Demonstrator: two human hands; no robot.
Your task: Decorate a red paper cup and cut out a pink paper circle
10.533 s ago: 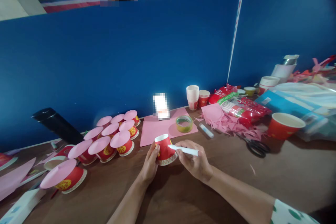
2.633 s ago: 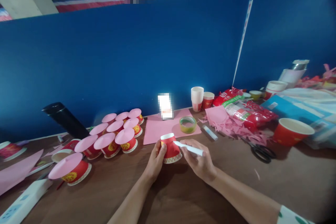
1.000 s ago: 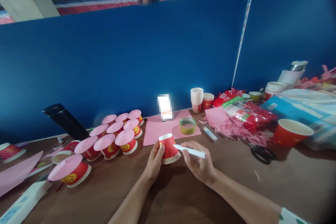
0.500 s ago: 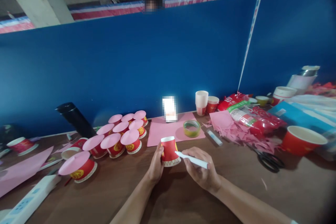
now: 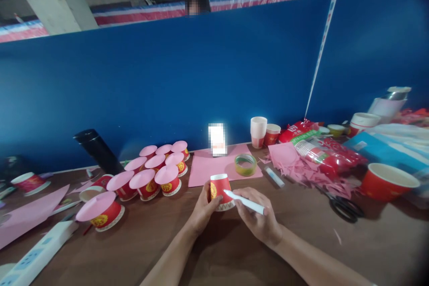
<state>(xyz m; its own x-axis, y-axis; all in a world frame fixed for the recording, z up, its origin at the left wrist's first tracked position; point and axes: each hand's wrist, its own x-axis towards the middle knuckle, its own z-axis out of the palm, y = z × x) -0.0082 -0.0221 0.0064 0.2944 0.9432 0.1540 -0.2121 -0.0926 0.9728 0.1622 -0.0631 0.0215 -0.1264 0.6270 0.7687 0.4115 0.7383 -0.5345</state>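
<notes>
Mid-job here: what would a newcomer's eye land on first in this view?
Probably the broad blue panel across the background, behind the table. Next, the cluster of red cups topped with pink discs, left of centre. Then, front and centre, the left hand holding an upturned cup and the right hand holding a white pen at its side.

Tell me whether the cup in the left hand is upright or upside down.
Upside down: the red cup in the left hand has its narrow end on top and its wider, zigzag-trimmed rim below.
</notes>
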